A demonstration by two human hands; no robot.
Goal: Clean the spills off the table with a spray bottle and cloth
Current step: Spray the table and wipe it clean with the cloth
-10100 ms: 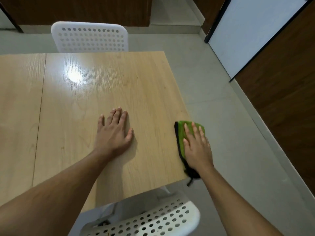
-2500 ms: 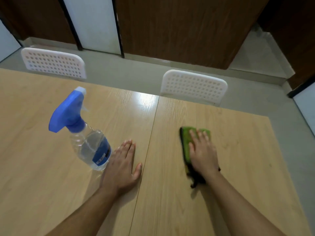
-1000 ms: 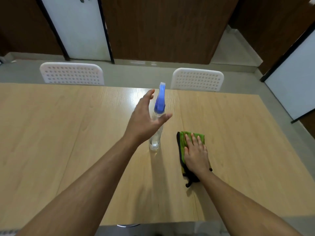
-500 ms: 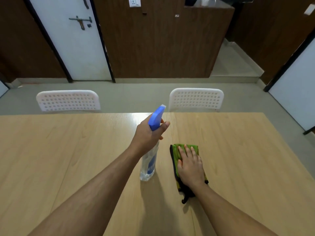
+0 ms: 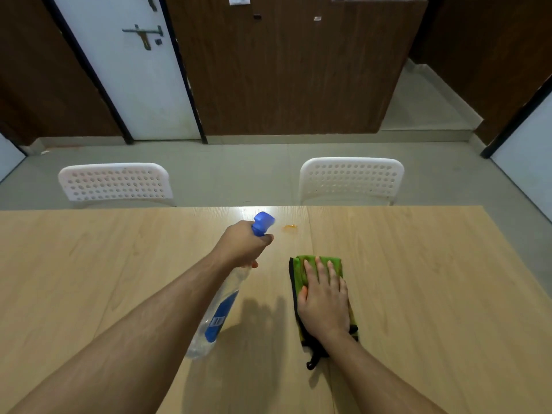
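Note:
My left hand (image 5: 243, 247) grips the neck of a clear spray bottle (image 5: 219, 312) with a blue label, lifted off the wooden table (image 5: 433, 294) and tilted forward. Its blue nozzle (image 5: 263, 222) points toward a small orange spill (image 5: 290, 227) near the table's far edge. My right hand (image 5: 324, 300) lies flat, fingers straight, on a folded green cloth (image 5: 303, 264) with a black edge, to the right of the bottle and nearer than the spill.
Two white perforated chairs (image 5: 115, 183) (image 5: 351, 179) stand behind the table's far edge. Beyond them are a grey floor, a white door (image 5: 131, 70) and brown wooden panels. A seam (image 5: 310, 252) runs down the tabletop by the spill.
My left hand closed round the spray bottle's neck, lifted it off the table and tipped the nozzle forward. The view rose, showing the orange spill. My right hand stayed on the cloth.

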